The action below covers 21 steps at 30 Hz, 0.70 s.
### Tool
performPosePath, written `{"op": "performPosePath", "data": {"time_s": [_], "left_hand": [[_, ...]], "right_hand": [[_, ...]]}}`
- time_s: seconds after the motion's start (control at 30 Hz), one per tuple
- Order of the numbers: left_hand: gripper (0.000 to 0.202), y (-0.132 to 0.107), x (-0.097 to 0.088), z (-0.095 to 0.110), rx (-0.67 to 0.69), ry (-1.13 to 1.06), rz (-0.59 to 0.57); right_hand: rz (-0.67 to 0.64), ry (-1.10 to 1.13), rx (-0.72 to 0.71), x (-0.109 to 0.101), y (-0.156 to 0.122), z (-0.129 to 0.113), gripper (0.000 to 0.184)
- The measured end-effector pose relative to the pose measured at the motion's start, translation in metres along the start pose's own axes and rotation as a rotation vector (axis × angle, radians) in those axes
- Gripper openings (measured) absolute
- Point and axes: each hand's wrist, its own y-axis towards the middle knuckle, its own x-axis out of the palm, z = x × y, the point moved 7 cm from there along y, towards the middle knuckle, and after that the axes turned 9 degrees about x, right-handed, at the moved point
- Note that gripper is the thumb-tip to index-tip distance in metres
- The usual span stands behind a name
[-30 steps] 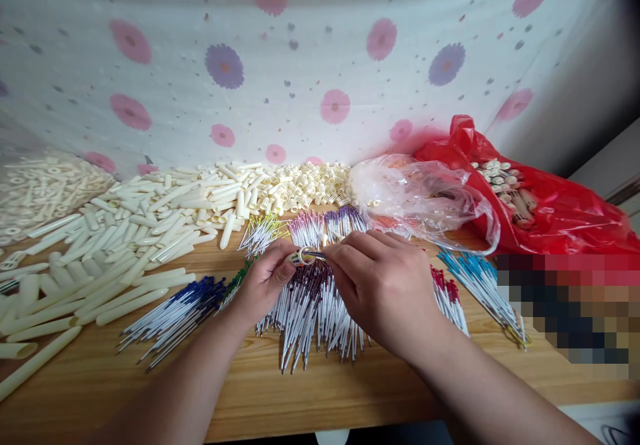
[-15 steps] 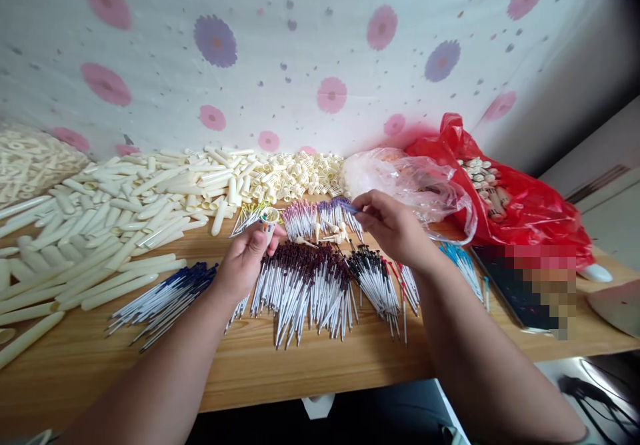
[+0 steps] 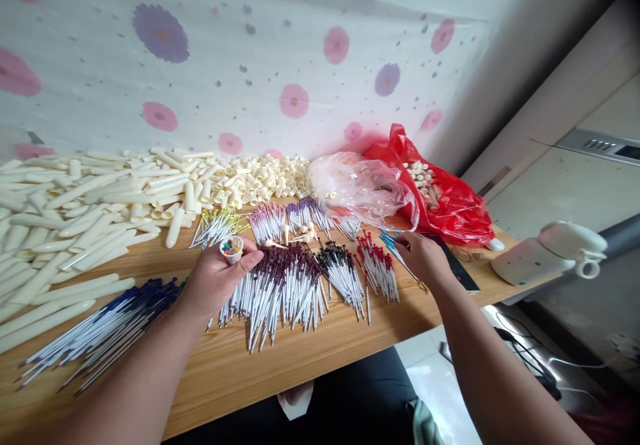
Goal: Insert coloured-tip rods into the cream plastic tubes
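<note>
My left hand (image 3: 213, 282) is closed round a short white pen barrel (image 3: 231, 250), its open end tilted up and showing several coloured refill tips. On the right, my right hand (image 3: 425, 258) pinches at the light-blue pen refills (image 3: 393, 244); the fingers partly hide them. Between the hands lie bunches of dark maroon refills (image 3: 280, 278), black refills (image 3: 343, 275) and red refills (image 3: 379, 265). Farther back are yellow refills (image 3: 217, 224), pink refills (image 3: 267, 222) and purple refills (image 3: 310, 215). Blue refills (image 3: 105, 325) lie beside my left forearm.
Cream pen tubes (image 3: 90, 218) heap up at the left, with short cream pieces (image 3: 265, 178) behind. A clear plastic bag (image 3: 357, 185) and a red bag (image 3: 450, 205) stand at the back right. A dark phone (image 3: 463, 272) lies near a white bottle (image 3: 533, 258) by the table's right end.
My right hand has gone from the purple refills to the light-blue ones. The view has turned right, bringing the bottle into sight. My left hand still holds the barrel, with its open end turned more toward me.
</note>
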Motion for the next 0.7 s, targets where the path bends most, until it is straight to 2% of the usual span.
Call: {"op": "performPosePath", "data": {"time_s": [0.27,0.4,0.47,0.53,0.6,0.7], "left_hand": [[0.017,0.002,0.000,-0.003,0.023,0.061,-0.006],[0.020,0.000,0.002,-0.008,0.005,0.078,-0.017],[0.020,0.000,0.003,-0.009,-0.002,0.083,-0.018],[0.020,-0.001,0.003,-0.009,-0.008,0.083,-0.020],[0.019,-0.001,0.005,-0.007,-0.006,0.080,-0.029],[0.017,0.000,0.006,-0.005,0.001,0.074,-0.033]], "right_hand": [[-0.061,-0.103,0.141,0.020,0.008,0.010,0.024],[-0.042,-0.082,0.121,0.021,0.007,0.009,0.025],[-0.016,-0.045,0.055,0.015,0.003,-0.001,0.027],[-0.009,0.013,-0.056,0.008,-0.004,-0.021,0.028],[-0.043,0.083,-0.207,0.002,-0.013,-0.050,0.025],[-0.180,0.182,-0.511,0.001,-0.033,-0.102,0.018]]}}
